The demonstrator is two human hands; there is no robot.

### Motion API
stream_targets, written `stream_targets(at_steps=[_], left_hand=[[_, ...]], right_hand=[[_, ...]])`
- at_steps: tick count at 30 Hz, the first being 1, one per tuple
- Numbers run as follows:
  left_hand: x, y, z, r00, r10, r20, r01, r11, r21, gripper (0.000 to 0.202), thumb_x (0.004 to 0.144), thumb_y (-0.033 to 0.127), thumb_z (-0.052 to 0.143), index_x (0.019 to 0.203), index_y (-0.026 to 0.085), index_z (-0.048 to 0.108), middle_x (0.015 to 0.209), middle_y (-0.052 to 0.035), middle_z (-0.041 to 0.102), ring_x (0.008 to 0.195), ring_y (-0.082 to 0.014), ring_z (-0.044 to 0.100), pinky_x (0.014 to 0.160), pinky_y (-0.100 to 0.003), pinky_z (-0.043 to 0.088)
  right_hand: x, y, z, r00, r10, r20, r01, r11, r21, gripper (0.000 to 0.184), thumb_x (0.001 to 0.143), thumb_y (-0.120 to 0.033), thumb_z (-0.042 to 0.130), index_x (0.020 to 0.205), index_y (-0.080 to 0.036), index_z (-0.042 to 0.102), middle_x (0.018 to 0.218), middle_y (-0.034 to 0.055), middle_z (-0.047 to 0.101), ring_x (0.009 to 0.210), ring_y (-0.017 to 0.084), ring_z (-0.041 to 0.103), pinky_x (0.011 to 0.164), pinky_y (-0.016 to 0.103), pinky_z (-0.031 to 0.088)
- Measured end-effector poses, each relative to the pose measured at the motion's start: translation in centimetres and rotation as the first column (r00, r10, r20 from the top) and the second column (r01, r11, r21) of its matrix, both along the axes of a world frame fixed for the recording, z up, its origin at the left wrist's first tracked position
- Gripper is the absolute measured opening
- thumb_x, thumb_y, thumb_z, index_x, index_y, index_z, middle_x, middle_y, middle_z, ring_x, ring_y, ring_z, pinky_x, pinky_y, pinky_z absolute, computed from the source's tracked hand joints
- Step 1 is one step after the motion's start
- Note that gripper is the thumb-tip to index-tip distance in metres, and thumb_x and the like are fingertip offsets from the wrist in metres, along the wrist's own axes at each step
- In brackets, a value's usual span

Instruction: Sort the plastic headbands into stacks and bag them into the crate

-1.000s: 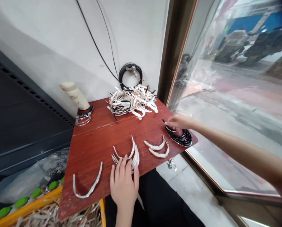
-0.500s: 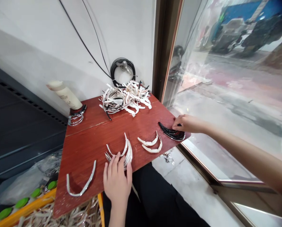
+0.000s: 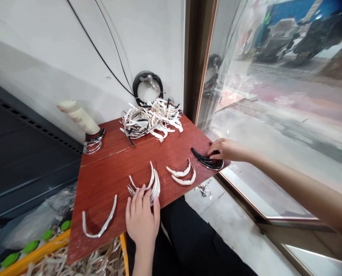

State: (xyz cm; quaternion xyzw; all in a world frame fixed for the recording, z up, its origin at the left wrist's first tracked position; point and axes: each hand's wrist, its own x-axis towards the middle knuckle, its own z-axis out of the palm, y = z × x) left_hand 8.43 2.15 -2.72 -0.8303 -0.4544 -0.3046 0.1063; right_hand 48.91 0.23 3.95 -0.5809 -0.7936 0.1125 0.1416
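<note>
My left hand [image 3: 143, 218] lies palm down with fingers stretched out over a bunch of white curved strips [image 3: 156, 186] near the front edge of the red board. It partly covers them. At the board's right end, the bent fingers of my right hand [image 3: 224, 149] close on a stack of shiny black curved strips [image 3: 207, 161]; how many are between the fingertips is hidden. Between the hands lies a pair of cream curved strips [image 3: 185, 178]. Left of my left hand, a single white U-shaped strip [image 3: 100, 232] rests alone.
A tangled heap of white and black strips [image 3: 150, 120] covers the back of the red board [image 3: 113, 165]. Behind it hangs a black cable coil [image 3: 135, 86]. A cream bottle [image 3: 80, 117] leans at the back left. A yellow-edged crate [image 3: 56, 241] of strips stands below; glass [image 3: 262, 142] flanks the right.
Both hands keep nearly the same places, the left on the white strips and the right at the black stack. The view has shifted very slightly.
</note>
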Motion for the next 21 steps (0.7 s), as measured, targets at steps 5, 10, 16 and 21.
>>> stream_targets(at_steps=[5,10,16,21], left_hand=[[-0.1,-0.1,0.0,1.0,-0.001,0.032,0.002,1.0,-0.013,0.032,0.094,0.03,0.053,0.122,0.019,0.061,0.131,-0.0112,0.065,0.125,-0.0292,0.058,0.113,-0.049,0.034],[-0.1,-0.2,-0.3,0.999,-0.001,0.05,0.002,1.0,-0.014,0.037,0.093,0.031,0.054,0.126,0.017,0.058,0.131,-0.0136,0.065,0.124,-0.0299,0.058,0.113,-0.05,0.032],[0.2,-0.8,1.2,0.988,-0.056,0.144,0.061,0.998,-0.033,0.044,0.092,0.029,0.056,0.133,0.016,0.051,0.132,-0.0139,0.064,0.125,-0.0286,0.057,0.114,-0.05,0.032],[-4.7,-6.4,3.0,0.941,-0.19,0.279,0.244,0.954,-0.174,0.042,0.093,0.023,0.048,0.135,0.018,0.048,0.132,-0.0119,0.062,0.13,-0.0228,0.053,0.112,-0.046,0.039]], right_hand=[[-0.5,-2.1,0.8,1.0,-0.007,0.014,0.007,1.0,-0.005,0.029,0.089,-0.042,0.063,0.112,-0.028,0.073,0.11,0.0038,0.074,0.105,0.025,0.066,0.097,0.039,0.047],[-0.6,-5.2,-0.2,0.991,-0.056,0.125,0.04,0.992,0.121,0.063,0.081,-0.057,0.07,0.135,-0.027,0.058,0.134,0.0075,0.062,0.124,0.032,0.056,0.105,0.05,0.044],[-2.8,-6.0,-4.8,0.978,-0.203,0.041,0.171,0.904,0.392,0.044,0.099,-0.038,0.048,0.141,-0.023,0.051,0.13,0.0116,0.064,0.123,0.029,0.057,0.108,0.052,0.044],[-4.7,-6.9,-8.4,0.939,-0.225,-0.26,0.342,0.688,0.641,0.023,0.094,-0.029,0.058,0.112,-0.038,0.068,0.09,0.0057,0.071,0.09,0.028,0.069,0.092,0.048,0.055]])
